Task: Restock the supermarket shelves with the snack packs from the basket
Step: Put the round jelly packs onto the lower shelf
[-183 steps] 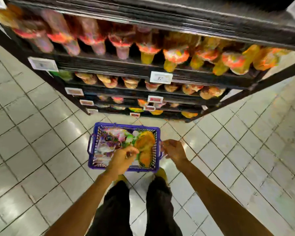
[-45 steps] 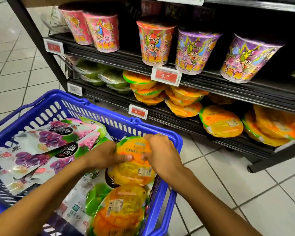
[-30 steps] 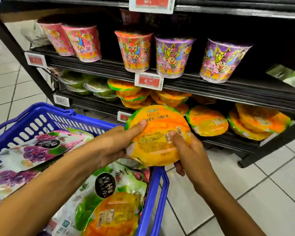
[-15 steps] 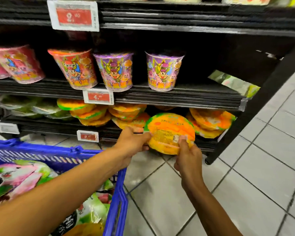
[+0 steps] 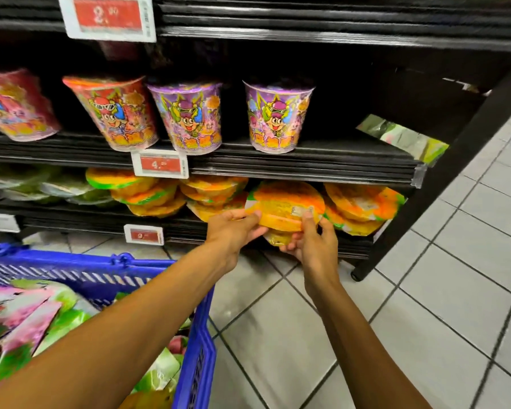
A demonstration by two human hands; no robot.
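Head view: hands (image 5: 233,228) (image 5: 316,246) grip a round, orange, green-rimmed snack pack (image 5: 283,202).

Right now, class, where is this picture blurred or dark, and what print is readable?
Head view: the orange pack held by left hand and right hand is smeared, its label unreadable; the top price tag shows a 2, small digits blurred; recess behind the cups dark.

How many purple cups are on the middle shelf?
2. One purple cup stands right of the orange cup; the second purple cup stands further right. Others may hide in the dark behind.
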